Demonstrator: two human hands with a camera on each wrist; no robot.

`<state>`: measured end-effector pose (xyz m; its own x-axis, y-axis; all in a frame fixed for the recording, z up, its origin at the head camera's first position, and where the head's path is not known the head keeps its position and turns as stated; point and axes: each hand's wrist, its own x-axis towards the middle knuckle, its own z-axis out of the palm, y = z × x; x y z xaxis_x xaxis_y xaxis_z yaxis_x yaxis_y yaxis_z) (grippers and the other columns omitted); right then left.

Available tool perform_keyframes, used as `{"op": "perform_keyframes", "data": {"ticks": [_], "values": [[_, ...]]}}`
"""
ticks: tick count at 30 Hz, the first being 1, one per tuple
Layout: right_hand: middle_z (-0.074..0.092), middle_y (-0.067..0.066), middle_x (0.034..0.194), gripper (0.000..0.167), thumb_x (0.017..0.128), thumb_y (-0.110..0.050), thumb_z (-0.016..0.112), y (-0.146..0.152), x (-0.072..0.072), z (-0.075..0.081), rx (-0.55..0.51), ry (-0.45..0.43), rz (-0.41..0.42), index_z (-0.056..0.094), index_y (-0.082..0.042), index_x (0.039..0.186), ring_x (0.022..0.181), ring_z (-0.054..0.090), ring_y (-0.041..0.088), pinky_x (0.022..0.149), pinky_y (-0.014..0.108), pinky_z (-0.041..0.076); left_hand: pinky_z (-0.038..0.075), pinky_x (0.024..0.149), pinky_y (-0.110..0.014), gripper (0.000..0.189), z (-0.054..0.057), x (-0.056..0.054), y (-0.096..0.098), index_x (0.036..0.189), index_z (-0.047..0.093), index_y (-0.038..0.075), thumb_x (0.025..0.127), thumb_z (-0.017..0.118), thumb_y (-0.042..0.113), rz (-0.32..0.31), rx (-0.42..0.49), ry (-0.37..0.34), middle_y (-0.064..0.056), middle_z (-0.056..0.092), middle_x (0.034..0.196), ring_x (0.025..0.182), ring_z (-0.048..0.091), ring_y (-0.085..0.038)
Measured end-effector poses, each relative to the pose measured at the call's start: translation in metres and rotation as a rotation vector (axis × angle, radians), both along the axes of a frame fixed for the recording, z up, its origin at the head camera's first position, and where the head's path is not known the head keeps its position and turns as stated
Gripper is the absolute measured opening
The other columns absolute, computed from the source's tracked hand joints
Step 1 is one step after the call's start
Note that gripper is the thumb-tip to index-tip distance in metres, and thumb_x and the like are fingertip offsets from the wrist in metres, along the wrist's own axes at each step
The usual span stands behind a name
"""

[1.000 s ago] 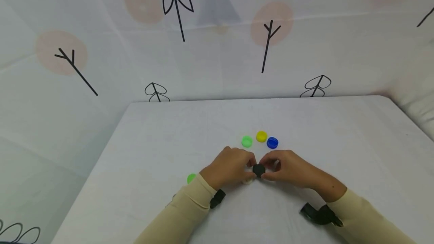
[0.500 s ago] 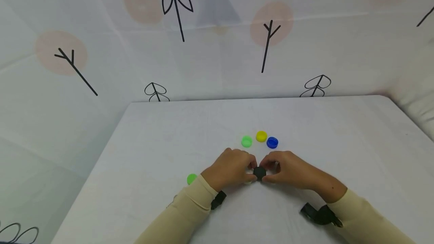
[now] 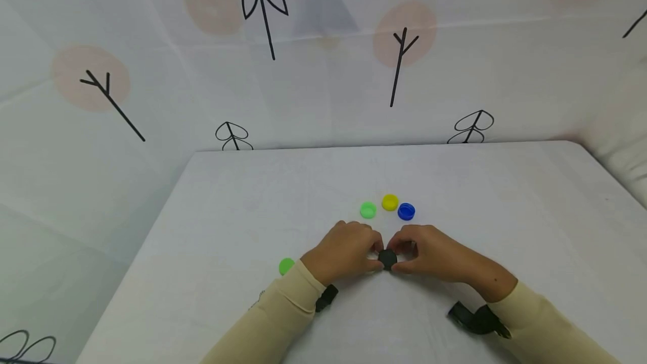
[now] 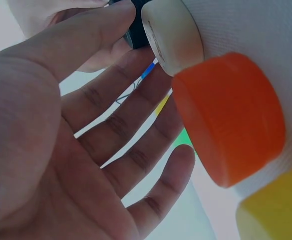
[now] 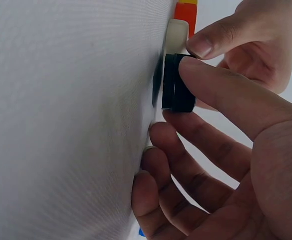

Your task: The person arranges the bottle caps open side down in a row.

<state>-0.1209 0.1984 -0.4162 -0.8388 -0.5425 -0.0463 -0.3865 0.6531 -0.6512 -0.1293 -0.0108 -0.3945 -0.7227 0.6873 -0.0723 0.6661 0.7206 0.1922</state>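
A black bottle cap (image 3: 387, 259) lies close to the table between my two hands. My right hand (image 3: 429, 254) pinches it from the right; in the right wrist view its thumb and index finger grip the black bottle cap (image 5: 176, 85). From the other side, my left hand (image 3: 346, 254) pinches it too, thumb at its edge. A white cap (image 4: 175, 37) stands right beside the black one, followed by an orange cap (image 4: 230, 120) and a yellow cap (image 4: 275, 210). In the head view my left hand mostly hides these three.
A light green cap (image 3: 368, 210), a yellow cap (image 3: 390, 202) and a blue cap (image 3: 406, 211) lie beyond my hands on the white table (image 3: 242, 206). Another green cap (image 3: 286, 265) sits beside the left sleeve. Patterned cloth (image 3: 323, 89) hangs behind.
Both hands have shifted slightly toward me with the black bottle cap, which has also moved a little right. The white cap is now more covered by the left hand.
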Motion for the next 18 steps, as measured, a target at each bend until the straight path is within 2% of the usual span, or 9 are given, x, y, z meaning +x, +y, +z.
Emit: {"op": "perform_keyframes", "data": {"ticks": [12,18], "values": [[0.067,-0.009,0.095,0.029,0.079,-0.022,0.085,-0.0007,-0.0006,0.0040,-0.005,0.001,0.023,0.073,-0.014,0.104,0.087,0.056,0.007,0.075,0.022,0.051,0.046,0.073,-0.026,0.022,-0.0009,-0.0002,0.0002,0.100,0.078,0.022,0.084,0.080,0.037,-0.007,-0.019,0.039,0.011,0.071,0.092,0.082,0.060,-0.007],[0.066,-0.009,0.095,0.030,0.078,-0.022,0.085,-0.0007,-0.0007,0.0061,-0.004,-0.011,0.028,0.072,-0.013,0.104,0.088,0.055,0.007,0.076,0.022,0.050,0.044,0.072,-0.024,0.022,0.0015,0.0007,0.0008,0.100,0.078,0.022,0.084,0.081,0.037,-0.002,-0.014,0.023,0.010,0.070,0.091,0.081,0.058,-0.007]]}}
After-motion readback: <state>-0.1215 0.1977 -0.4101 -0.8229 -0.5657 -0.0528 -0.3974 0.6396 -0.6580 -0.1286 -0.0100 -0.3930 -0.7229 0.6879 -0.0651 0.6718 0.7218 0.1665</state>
